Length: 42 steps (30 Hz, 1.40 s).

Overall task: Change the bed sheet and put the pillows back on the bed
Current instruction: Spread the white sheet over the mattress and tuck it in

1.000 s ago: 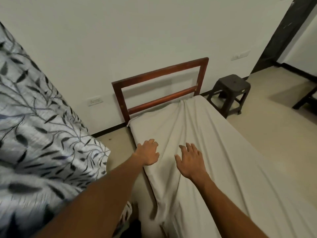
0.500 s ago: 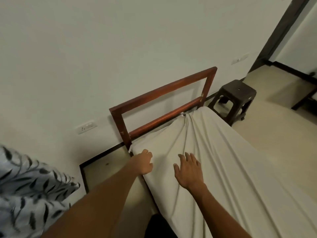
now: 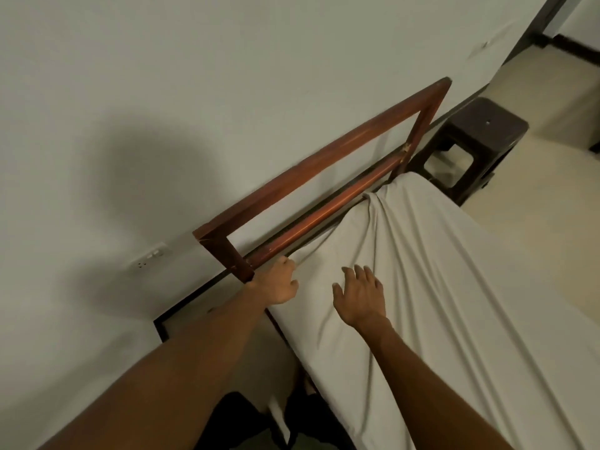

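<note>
A cream bed sheet (image 3: pixel 438 287) covers the mattress, wrinkled and bunched toward the middle of the head end. A brown wooden headboard (image 3: pixel 324 157) stands against the white wall. My left hand (image 3: pixel 276 284) is at the near head corner of the mattress, its fingers curled on the sheet's edge just below the headboard rail. My right hand (image 3: pixel 360 297) lies flat on the sheet beside it, fingers spread. No pillows are in view.
A dark plastic stool (image 3: pixel 480 134) stands on the tiled floor beyond the far head corner of the bed. A wall socket (image 3: pixel 149 254) sits low on the wall to the left. A dark doorframe (image 3: pixel 545 17) is at the top right.
Both hands have moved up the bed toward the headboard. My left hand has reached the corner and curled on the sheet edge. The leaf-patterned cloth at left has left the view.
</note>
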Available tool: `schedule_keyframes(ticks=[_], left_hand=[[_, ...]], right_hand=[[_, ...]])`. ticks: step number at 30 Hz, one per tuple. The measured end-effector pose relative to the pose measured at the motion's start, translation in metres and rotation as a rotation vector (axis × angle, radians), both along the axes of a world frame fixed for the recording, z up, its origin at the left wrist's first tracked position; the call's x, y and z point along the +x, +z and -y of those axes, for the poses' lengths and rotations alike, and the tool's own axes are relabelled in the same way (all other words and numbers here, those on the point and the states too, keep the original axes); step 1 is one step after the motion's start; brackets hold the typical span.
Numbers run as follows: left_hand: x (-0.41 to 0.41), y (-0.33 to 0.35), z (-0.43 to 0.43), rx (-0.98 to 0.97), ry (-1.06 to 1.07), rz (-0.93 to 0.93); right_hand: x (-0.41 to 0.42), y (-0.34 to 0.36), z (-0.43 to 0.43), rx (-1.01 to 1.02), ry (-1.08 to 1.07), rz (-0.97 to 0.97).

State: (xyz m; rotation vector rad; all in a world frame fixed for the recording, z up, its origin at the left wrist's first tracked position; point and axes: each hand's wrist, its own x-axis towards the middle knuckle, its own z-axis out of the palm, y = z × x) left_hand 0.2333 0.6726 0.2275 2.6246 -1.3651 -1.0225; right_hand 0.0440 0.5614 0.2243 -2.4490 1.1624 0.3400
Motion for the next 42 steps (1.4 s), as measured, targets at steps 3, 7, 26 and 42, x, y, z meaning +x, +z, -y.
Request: schedule_keyframes(ticks=[3,7,26,42], left_hand=[[0.025,-0.019,0.005,0.0,0.028,-0.027],[0.059,-0.072,0.003,0.066,0.088,-0.14],[0.12,-0.375,0.001,0.058,0.675,-0.138],[0.098,-0.362,-0.051,-0.329,1.242,-0.233]], right_hand=[[0.027,-0.017,0.0,0.048,-0.043,-0.025],[0.059,-0.06,-0.01,0.138,-0.106,-0.073],[0.182,-0.331,-0.083,0.276,-0.56,-0.07],[0.202,-0.374,-0.146,0.279,-0.391,0.378]])
